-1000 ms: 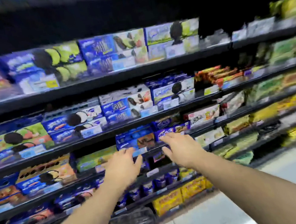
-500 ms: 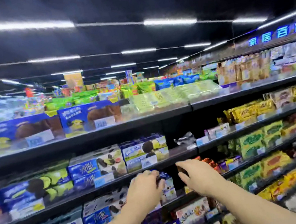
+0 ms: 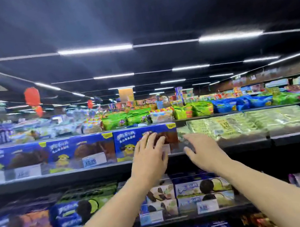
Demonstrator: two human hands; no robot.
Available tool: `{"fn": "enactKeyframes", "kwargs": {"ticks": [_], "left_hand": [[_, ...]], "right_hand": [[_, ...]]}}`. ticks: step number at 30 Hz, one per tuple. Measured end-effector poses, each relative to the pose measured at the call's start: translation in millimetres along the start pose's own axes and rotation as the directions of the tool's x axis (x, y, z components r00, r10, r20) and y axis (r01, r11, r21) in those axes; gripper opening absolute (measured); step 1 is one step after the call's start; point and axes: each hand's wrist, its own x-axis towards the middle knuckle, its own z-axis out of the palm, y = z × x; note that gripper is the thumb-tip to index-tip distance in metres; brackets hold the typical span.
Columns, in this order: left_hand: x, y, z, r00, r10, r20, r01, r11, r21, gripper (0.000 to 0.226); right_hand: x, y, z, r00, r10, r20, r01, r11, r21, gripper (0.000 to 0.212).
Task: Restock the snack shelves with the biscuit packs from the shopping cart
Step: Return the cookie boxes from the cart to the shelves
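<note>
Head view of a snack aisle, both bare hands raised to the top shelf (image 3: 95,170). The left hand (image 3: 148,158) lies with its back to the camera, fingers (image 3: 150,139) loosely spread and overlapping the front of the rightmost blue biscuit box (image 3: 126,145); whether they touch the box cannot be told through the blur. The right hand (image 3: 203,151) is just beside it, fingers likewise spread, in front of the shelf edge where the blue box meets a row of pale green packs (image 3: 245,123). Neither grip closes on anything: both are spread and hold nothing.

Two more blue biscuit boxes (image 3: 80,150) of the same design stand in a row to the left of the first, each with a white price tag (image 3: 93,160) on the shelf rail below it. On the next shelf down (image 3: 181,219), between and under the forearms, stacked boxes of dark sandwich biscuits (image 3: 203,187) face outward, blue and green ones further left. Behind the top shelf, green and blue snack bags (image 3: 193,109) fill a further display. Strip lights (image 3: 94,49) run across a dark ceiling, and a red lantern (image 3: 32,97) hangs at upper left. The shopping cart is out of view.
</note>
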Motion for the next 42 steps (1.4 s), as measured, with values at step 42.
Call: {"fn": "enactKeyframes", "kwargs": {"ticks": [42], "left_hand": [[213, 291, 143, 0.897, -0.319, 0.305, 0.317, 0.947, 0.060, 0.080]], "right_hand": [[89, 372, -86, 0.974, 0.068, 0.214, -0.044, 0.992, -0.119, 0.068]]}}
